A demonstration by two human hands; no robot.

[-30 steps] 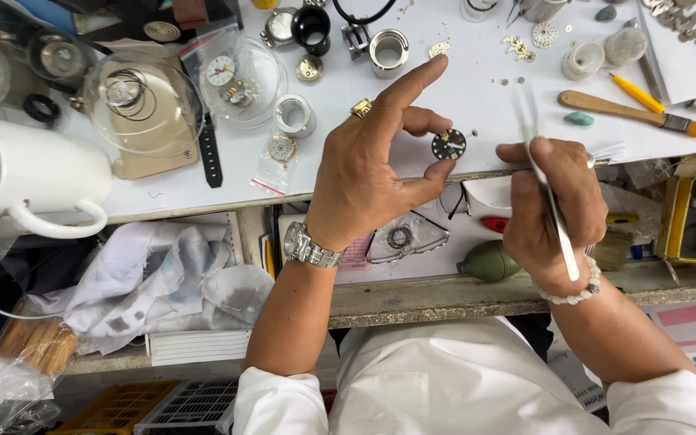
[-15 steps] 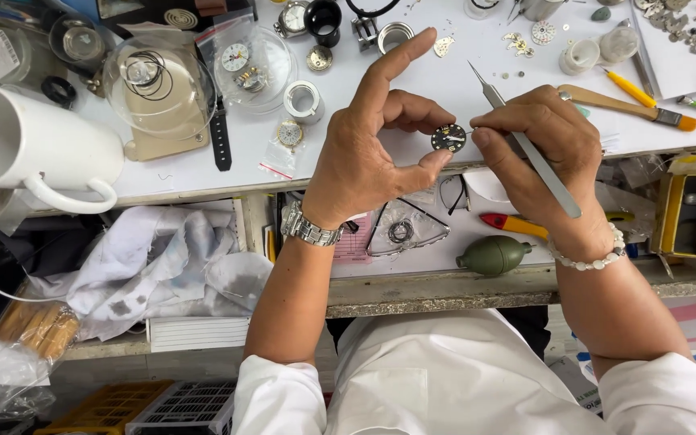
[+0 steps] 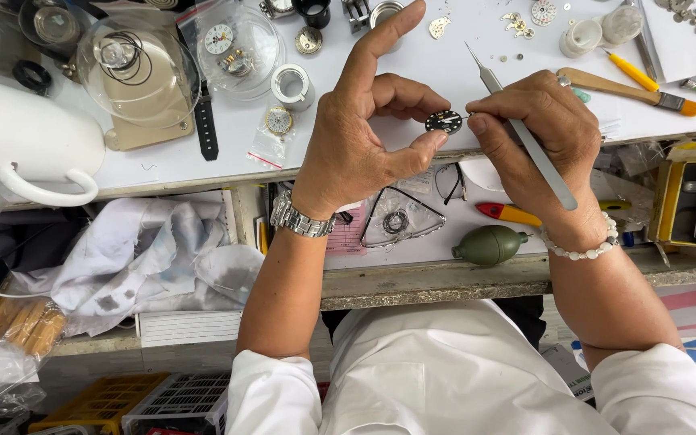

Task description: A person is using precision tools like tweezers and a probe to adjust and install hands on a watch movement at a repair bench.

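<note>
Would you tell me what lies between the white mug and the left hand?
In the head view, a black watch strap and a small bagged watch dial lie between them.

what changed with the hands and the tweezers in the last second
The right hand moved up and left until its fingertips sit against the dial. The tweezers swung from near upright to slanting up-left. The left hand still pinches the dial between thumb and finger, index raised. The mug stayed put.

A white bench [image 3: 163,165] is lying under bright, even light, with a worn lower shelf [image 3: 412,278] running beneath it.
</note>
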